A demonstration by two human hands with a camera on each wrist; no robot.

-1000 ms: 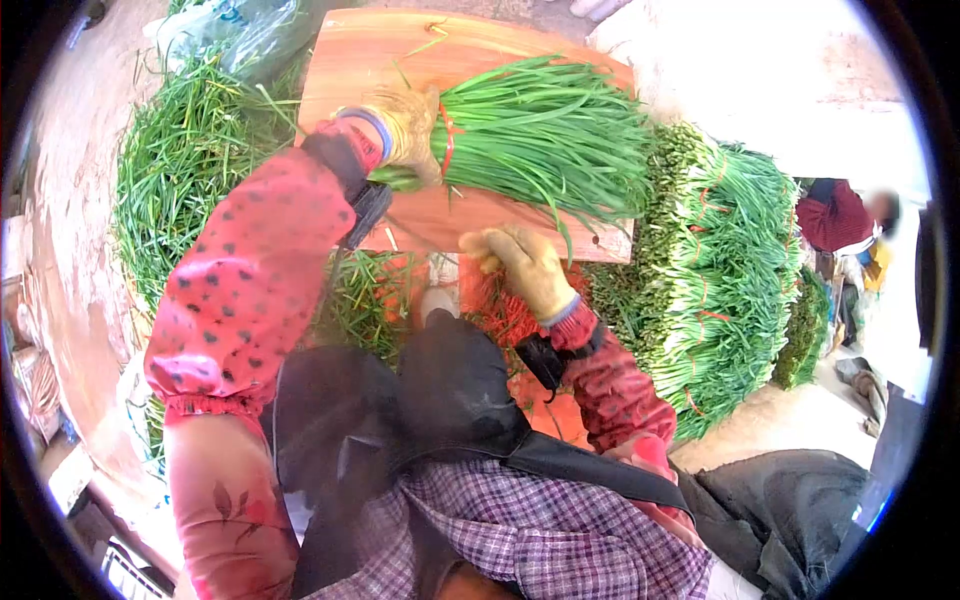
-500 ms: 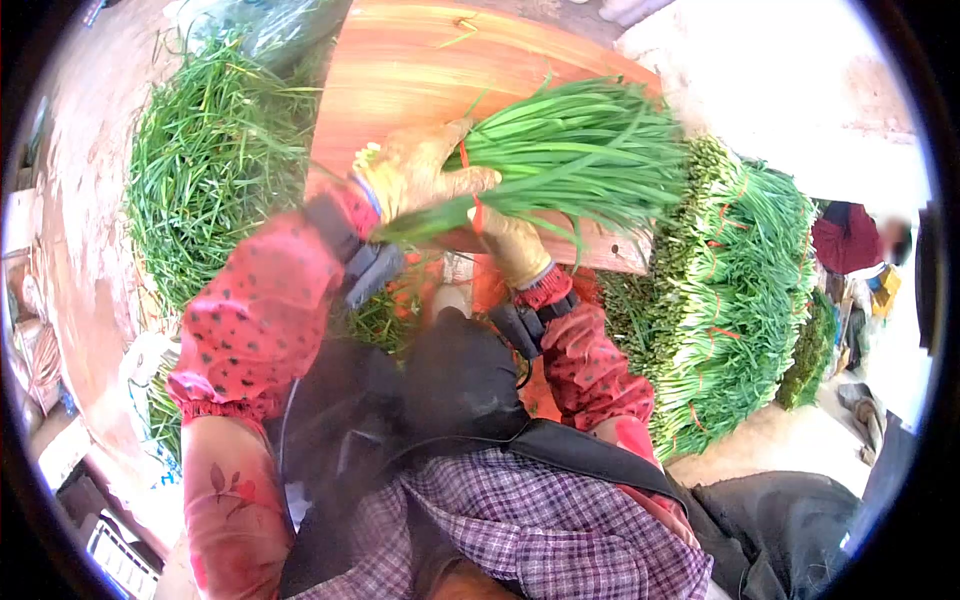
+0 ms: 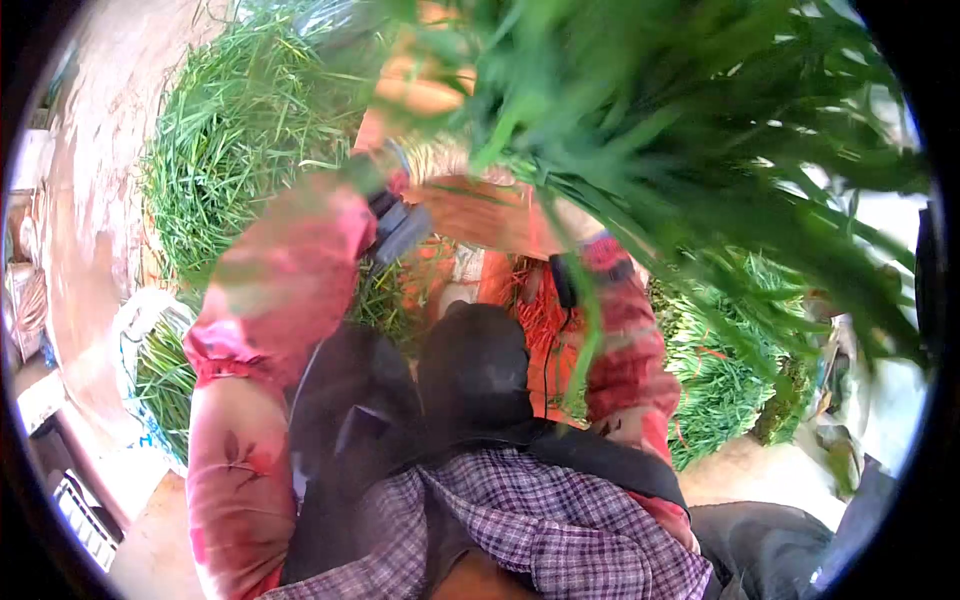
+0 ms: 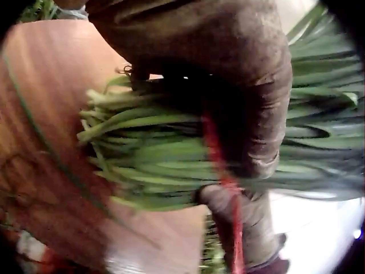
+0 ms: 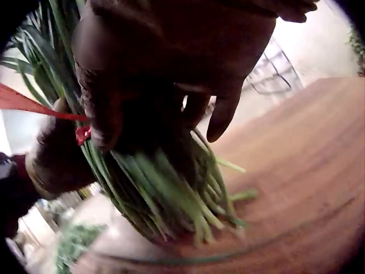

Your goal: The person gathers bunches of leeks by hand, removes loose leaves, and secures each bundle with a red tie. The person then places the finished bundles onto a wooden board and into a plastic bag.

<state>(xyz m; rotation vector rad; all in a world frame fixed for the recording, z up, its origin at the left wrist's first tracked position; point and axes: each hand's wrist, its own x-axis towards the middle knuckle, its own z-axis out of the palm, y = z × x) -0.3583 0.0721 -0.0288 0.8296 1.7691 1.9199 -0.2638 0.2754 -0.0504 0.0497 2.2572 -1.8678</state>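
Observation:
A bunch of garlic chives (image 3: pixel 640 110) is lifted off the wooden board (image 3: pixel 470 210), its blurred leaves fanned close to the head camera. My gloved left hand (image 4: pixel 245 51) grips the bunch from above near its pale cut ends, in the left wrist view. My gloved right hand (image 5: pixel 171 51) holds the same bunch from the other side, a finger beside the knot of the red tie (image 5: pixel 82 136). From that knot a red strip stretches away. In the head view the leaves partly cover both hands.
Loose green leaves (image 3: pixel 230 160) lie heaped at the left. On the right, bundled chives (image 3: pixel 720 400) are stacked, partly behind the lifted leaves. Red strips (image 3: pixel 540 310) lie between the board and my knees. A white sack (image 3: pixel 150 330) stands at lower left.
The bunch has come up off the board, its leaves swinging toward the head camera. My right hand, apart from the bunch a second ago, has moved up and now holds it.

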